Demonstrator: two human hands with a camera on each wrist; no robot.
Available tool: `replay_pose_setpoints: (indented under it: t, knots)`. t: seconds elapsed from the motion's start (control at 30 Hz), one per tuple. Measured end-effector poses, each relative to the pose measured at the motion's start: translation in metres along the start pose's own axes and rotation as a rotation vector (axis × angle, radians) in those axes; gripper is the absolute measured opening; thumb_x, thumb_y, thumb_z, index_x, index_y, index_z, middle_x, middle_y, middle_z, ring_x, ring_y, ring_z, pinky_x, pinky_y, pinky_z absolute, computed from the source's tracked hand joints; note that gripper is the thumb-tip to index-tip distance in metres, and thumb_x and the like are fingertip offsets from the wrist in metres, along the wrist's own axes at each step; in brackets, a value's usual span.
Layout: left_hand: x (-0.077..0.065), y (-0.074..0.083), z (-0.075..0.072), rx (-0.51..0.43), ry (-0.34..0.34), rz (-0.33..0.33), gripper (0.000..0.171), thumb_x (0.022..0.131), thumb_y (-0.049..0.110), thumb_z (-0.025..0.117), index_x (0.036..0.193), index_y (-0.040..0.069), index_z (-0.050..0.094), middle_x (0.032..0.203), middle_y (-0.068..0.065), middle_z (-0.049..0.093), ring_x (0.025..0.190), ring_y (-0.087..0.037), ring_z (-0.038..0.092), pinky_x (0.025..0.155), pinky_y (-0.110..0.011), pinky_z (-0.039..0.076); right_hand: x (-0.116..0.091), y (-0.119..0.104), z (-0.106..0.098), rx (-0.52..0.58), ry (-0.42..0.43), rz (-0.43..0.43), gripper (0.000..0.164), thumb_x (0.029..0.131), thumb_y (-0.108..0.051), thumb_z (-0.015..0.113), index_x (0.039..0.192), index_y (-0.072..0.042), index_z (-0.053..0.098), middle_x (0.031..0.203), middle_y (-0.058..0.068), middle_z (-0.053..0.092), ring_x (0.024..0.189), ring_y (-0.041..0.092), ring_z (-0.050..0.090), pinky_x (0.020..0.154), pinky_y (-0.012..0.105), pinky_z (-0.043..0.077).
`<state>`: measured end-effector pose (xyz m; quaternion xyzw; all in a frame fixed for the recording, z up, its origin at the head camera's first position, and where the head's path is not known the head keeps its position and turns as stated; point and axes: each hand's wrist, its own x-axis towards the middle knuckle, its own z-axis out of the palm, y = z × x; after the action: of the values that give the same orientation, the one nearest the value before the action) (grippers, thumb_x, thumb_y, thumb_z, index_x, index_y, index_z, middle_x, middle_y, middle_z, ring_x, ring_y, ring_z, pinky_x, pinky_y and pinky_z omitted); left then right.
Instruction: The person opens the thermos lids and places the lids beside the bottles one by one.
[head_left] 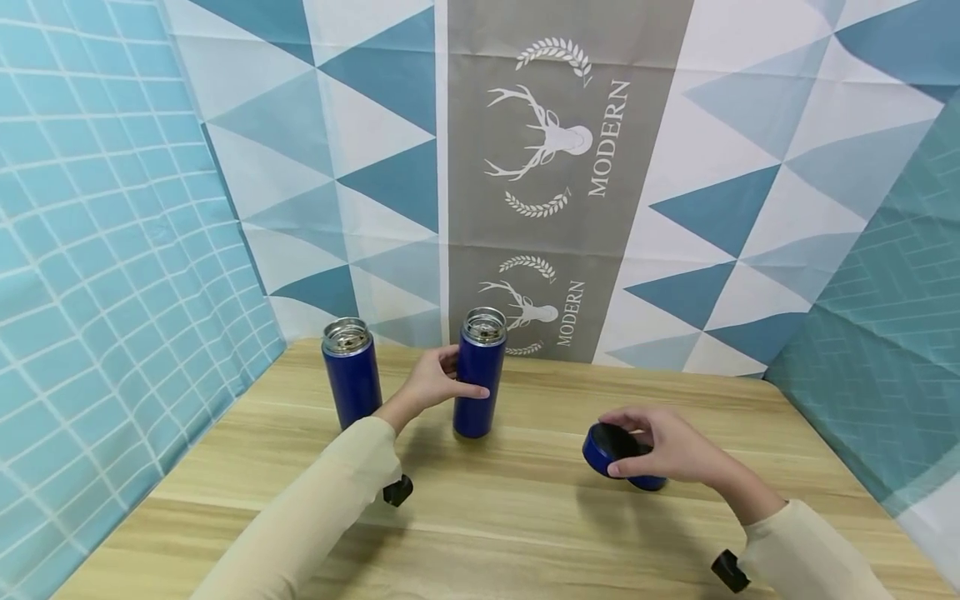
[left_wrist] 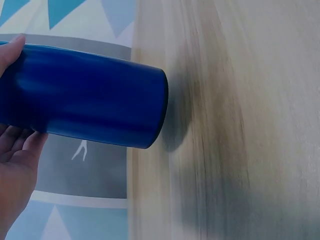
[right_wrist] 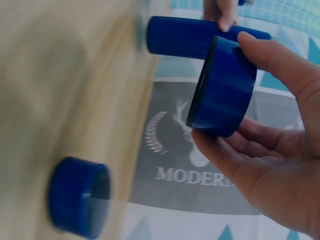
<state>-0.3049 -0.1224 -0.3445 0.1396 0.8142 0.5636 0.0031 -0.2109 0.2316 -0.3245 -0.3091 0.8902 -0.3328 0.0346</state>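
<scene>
My left hand (head_left: 429,385) grips a dark blue bottle (head_left: 478,385) around its body, thumb across the front. This bottle is upright with its silver-rimmed mouth uncovered, and its plain blue lower end (left_wrist: 100,97) fills much of the left wrist view. Left of that hand stands a matching blue bottle (head_left: 352,379), also without a lid, its base hidden behind the forearm. My right hand (head_left: 678,448) holds a short blue lid (right_wrist: 225,90) between thumb and fingers, raised over the table and tilted. Below it, a second blue lid (right_wrist: 70,195) lies on the tabletop, partly hidden in the head view.
The wood-grain table (head_left: 480,517) backs onto a patterned curtain (head_left: 540,208) with deer prints and triangles. A blue tile-pattern sheet (head_left: 97,250) borders the left side, and a green-blue one (head_left: 885,358) the right. Small black devices sit at both wrists.
</scene>
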Motion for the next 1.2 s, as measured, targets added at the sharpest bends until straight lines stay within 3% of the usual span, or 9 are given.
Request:
replay_pose_setpoints:
  t: [0.2, 0.4, 0.83, 1.2]
  knots:
    - [0.003, -0.008, -0.004, 0.0, 0.024, -0.015, 0.086, 0.066, 0.019, 0.088, 0.14, 0.005, 0.047, 0.137, -0.016, 0.057, 0.127, -0.032, 0.055, 0.105, -0.045, 0.047, -0.012, 0.016, 0.015, 0.072, -0.059, 0.033, 0.064, 0.078, -0.03, 0.078, 0.125, 0.007, 0.055, 0.117, 0.018, 0.066, 0.102, 0.014, 0.065, 0.082, 0.028, 0.057]
    - [0.012, -0.009, -0.006, 0.012, 0.052, -0.007, 0.085, 0.065, 0.022, 0.088, 0.139, 0.006, 0.048, 0.137, -0.016, 0.057, 0.127, -0.032, 0.055, 0.105, -0.045, 0.047, -0.021, 0.027, 0.031, 0.046, -0.066, 0.091, 0.063, 0.076, -0.035, 0.08, 0.122, 0.002, 0.059, 0.115, 0.013, 0.067, 0.099, 0.008, 0.064, 0.078, 0.021, 0.055]
    - [0.02, -0.017, -0.005, 0.012, 0.082, -0.038, 0.086, 0.067, 0.021, 0.087, 0.14, 0.003, 0.046, 0.139, -0.019, 0.055, 0.128, -0.035, 0.054, 0.106, -0.046, 0.046, -0.029, 0.033, 0.048, -0.047, -0.034, 0.097, 0.063, 0.073, -0.038, 0.082, 0.12, -0.003, 0.06, 0.116, 0.008, 0.065, 0.102, 0.018, 0.063, 0.08, 0.027, 0.056]
    - [0.021, -0.022, -0.007, 0.007, 0.094, -0.031, 0.085, 0.067, 0.021, 0.087, 0.14, 0.002, 0.047, 0.14, -0.019, 0.054, 0.128, -0.035, 0.053, 0.107, -0.045, 0.045, -0.021, 0.026, 0.053, -0.149, 0.064, 0.062, 0.064, 0.069, -0.036, 0.085, 0.118, -0.003, 0.061, 0.115, 0.008, 0.066, 0.103, 0.026, 0.065, 0.081, 0.03, 0.057]
